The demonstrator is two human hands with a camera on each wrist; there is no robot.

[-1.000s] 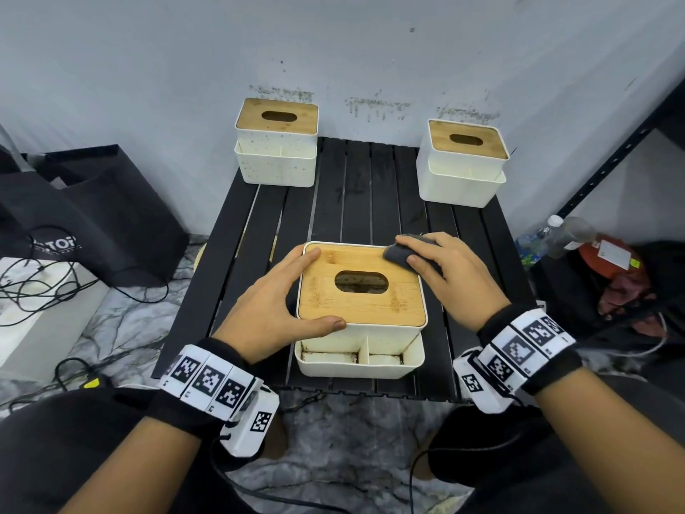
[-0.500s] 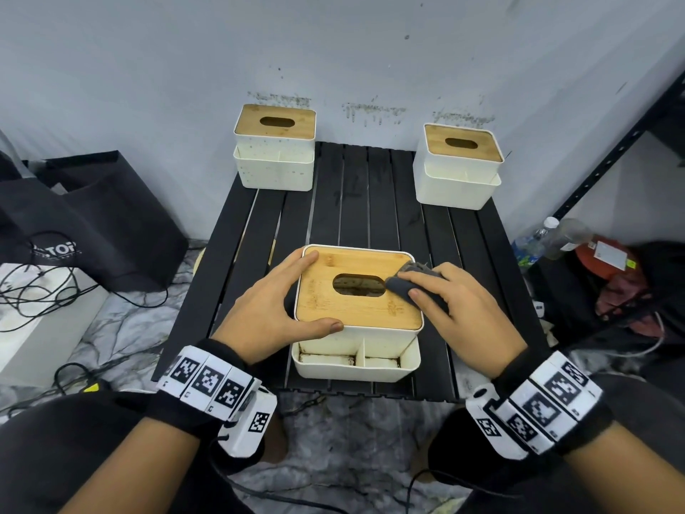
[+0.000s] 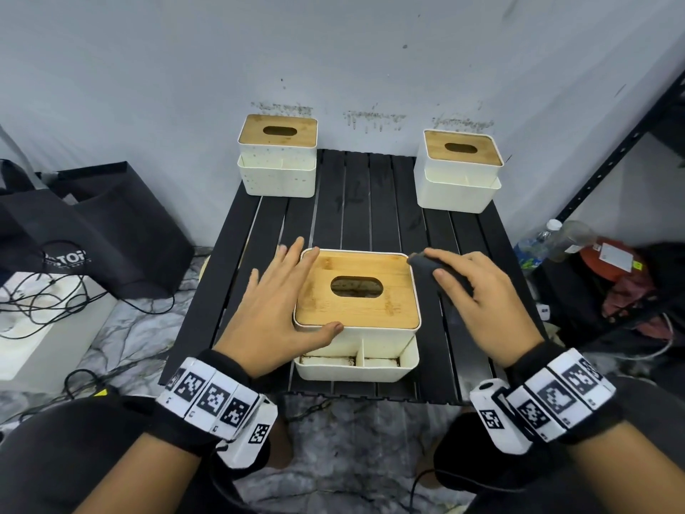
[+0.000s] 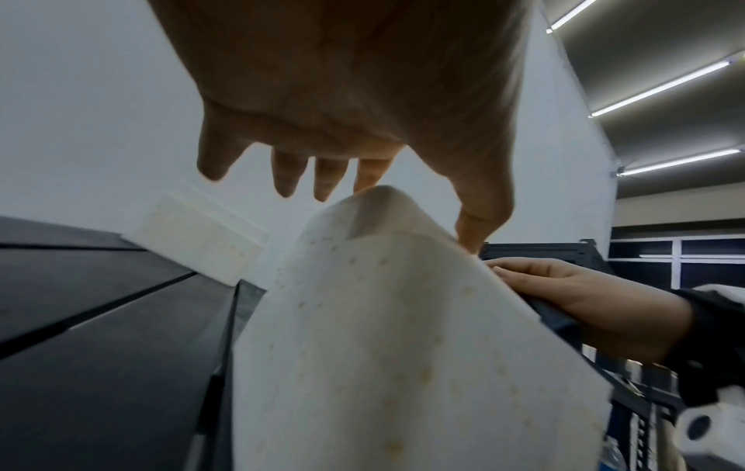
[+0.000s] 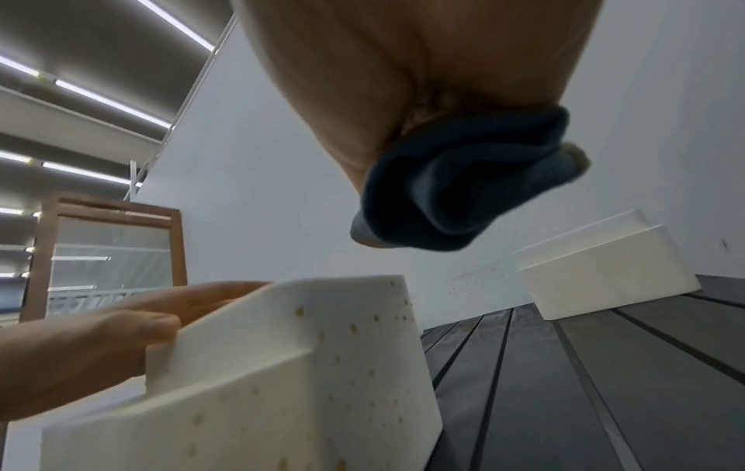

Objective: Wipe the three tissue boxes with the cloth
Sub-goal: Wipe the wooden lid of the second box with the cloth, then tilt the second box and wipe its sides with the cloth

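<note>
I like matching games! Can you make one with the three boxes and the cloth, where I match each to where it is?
Things:
1. near box
2. far left box
3. far right box
4. cloth

Places:
A. in the right hand
B. back right corner of the table
C. under the left hand
D. back left corner of the table

Pairs: 1-C, 2-D, 3-B, 4-A

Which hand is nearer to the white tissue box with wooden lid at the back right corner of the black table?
Right. The right hand, holding the dark cloth, is below that box; the left hand lies farther left.
</note>
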